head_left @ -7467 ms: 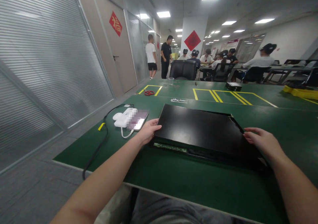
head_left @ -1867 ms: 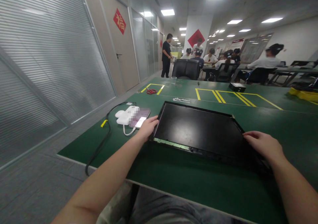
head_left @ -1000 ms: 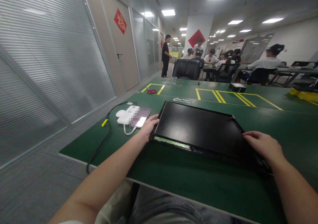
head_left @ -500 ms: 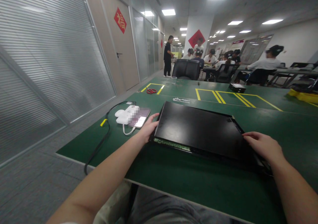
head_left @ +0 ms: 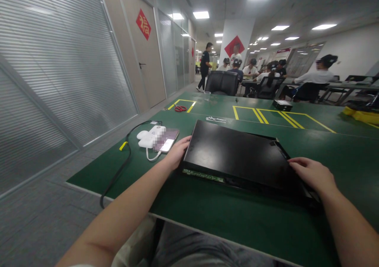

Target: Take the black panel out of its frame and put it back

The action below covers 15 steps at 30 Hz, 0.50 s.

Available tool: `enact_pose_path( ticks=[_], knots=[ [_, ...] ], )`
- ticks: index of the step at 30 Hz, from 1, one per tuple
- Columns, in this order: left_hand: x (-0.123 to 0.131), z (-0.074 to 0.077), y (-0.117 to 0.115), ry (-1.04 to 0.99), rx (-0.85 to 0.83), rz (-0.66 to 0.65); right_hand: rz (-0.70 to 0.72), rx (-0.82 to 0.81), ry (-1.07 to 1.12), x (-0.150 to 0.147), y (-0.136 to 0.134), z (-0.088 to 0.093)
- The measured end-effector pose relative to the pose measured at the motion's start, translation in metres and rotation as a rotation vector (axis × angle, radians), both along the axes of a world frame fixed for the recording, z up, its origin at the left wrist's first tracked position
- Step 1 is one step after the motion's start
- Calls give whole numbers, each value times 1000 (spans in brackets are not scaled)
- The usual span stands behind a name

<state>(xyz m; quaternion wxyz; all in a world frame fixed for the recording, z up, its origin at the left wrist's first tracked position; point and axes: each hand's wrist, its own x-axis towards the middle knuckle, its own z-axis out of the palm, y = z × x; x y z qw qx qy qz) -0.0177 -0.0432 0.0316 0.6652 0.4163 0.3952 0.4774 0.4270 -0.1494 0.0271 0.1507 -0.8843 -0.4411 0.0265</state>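
Observation:
A flat black screen panel (head_left: pixel 237 154) lies on the green table (head_left: pixel 225 215), with a thin green circuit strip along its near edge. My left hand (head_left: pixel 177 153) grips the panel's left edge, fingers curled around it. At the right near corner my right hand (head_left: pixel 312 175) holds the panel's right edge, palm down with fingers closed over the rim. The near edge looks raised a little off the table.
A phone and white charger (head_left: pixel 156 139) with a black cable (head_left: pixel 118 172) lie left of the panel. Red scissors (head_left: pixel 178 108), a cup (head_left: pixel 207 96), a small black box (head_left: pixel 282 104) and yellow floor-style markings sit farther back. Several people sit and stand beyond.
The panel's far edge tipped up about two seconds ago and has come back down nearly flat. Both hands stay on its edges. A person in black at the back walked right.

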Motion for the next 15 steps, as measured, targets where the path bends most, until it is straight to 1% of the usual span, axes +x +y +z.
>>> enact_pose_path(
  ticks=[5,8,11,15],
  knots=[
    [-2,-5,4,-58,-3,0,16,2,-25,4,1,-4],
    [-3,-6,3,-79,33,-43,16,-12,-28,5,1,-6],
    [-5,-4,1,-84,84,-86,13,-15,-23,3,1,-6],
    [-4,1,-4,-91,117,-101,11,-34,-13,2,1,-4]
  ],
)
